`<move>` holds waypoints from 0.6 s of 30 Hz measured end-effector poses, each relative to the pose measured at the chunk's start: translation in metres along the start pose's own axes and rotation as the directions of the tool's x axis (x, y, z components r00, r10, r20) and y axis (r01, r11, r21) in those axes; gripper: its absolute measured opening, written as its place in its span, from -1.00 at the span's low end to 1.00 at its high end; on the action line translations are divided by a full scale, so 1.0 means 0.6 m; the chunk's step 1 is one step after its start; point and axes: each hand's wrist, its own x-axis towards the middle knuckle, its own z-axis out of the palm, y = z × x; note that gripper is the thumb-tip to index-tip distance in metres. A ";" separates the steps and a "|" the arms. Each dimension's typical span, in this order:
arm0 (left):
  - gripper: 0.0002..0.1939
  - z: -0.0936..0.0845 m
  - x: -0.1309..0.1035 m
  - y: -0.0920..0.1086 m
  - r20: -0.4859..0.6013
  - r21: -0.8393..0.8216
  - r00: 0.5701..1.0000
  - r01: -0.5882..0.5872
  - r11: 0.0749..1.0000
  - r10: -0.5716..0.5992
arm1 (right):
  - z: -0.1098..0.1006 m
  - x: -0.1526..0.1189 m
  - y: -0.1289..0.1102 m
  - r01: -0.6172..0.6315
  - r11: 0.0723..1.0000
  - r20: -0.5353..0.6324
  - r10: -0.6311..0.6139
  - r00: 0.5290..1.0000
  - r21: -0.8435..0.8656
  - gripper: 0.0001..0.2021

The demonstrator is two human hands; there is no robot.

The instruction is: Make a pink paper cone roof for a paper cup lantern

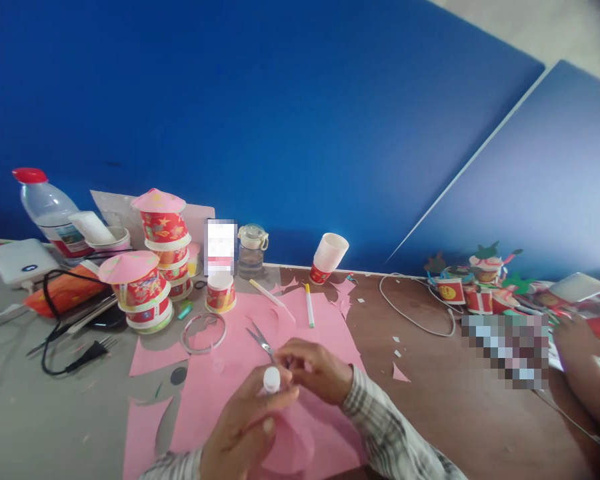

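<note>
My left hand (245, 417) is closed round a small bottle with a white cap (271, 379), most of its body hidden by the fingers. Just beyond it, my right hand (320, 370) has its fingers curled at the handle end of the scissors (265, 343). The blades lie slightly apart, pointing away to the left; the handles are mostly covered. Both hands are over a large sheet of pink paper (340, 340). Close by on the paper are a yellow-capped marker (309, 308), a pale marker (265, 292) and a roll of tape or ring (185, 343).
Stacked red paper cups with pink cone tops (143, 287) stand left, near a power plug (87, 355) and a bottle (50, 210). A phone (221, 247), glass jar (253, 253) and cup stack (330, 253) line the blue partition (280, 133). Another person's arm (587, 373) is at right.
</note>
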 end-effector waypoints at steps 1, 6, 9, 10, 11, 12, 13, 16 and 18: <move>-0.71 0.001 0.001 0.006 0.090 -0.063 0.996 0.005 0.998 0.000 | -0.006 0.008 0.002 0.021 1.000 -0.032 -0.020 0.999 0.006 -0.75; -0.69 0.009 0.003 0.012 0.448 -0.223 0.894 0.094 0.970 0.017 | 0.025 0.069 -0.006 0.120 0.992 0.014 -0.119 0.993 -0.027 -0.75; -0.73 0.007 0.004 0.008 0.433 -0.215 0.901 0.127 0.968 -0.022 | 0.063 0.100 -0.021 0.204 0.976 0.081 -0.198 0.977 -0.078 -0.70; -0.74 0.005 0.006 0.007 0.434 -0.214 0.901 0.130 0.968 -0.025 | 0.074 0.107 -0.024 0.268 0.949 0.109 -0.252 0.962 -0.167 -0.69; -0.75 0.003 0.007 0.007 0.445 -0.213 0.895 0.134 0.968 -0.026 | 0.084 0.113 -0.027 0.316 0.917 0.141 -0.289 0.947 -0.245 -0.70; -0.74 0.000 0.009 0.008 0.461 -0.211 0.887 0.137 0.968 -0.025 | 0.092 0.116 -0.029 0.361 0.880 0.172 -0.321 0.931 -0.310 -0.71; -0.74 -0.002 0.011 0.009 0.476 -0.208 0.879 0.139 0.968 -0.024 | 0.099 0.119 -0.029 0.400 0.847 0.206 -0.347 0.915 -0.352 -0.73; -0.73 -0.007 0.014 0.014 0.485 -0.220 0.874 0.141 0.965 -0.017 | 0.109 0.123 -0.026 0.387 0.891 0.208 -0.342 0.916 -0.238 -0.82; -0.74 -0.007 0.013 0.016 0.463 -0.247 0.887 0.141 0.959 -0.011 | 0.102 0.125 -0.021 0.302 0.948 0.135 -0.288 0.948 -0.099 -0.85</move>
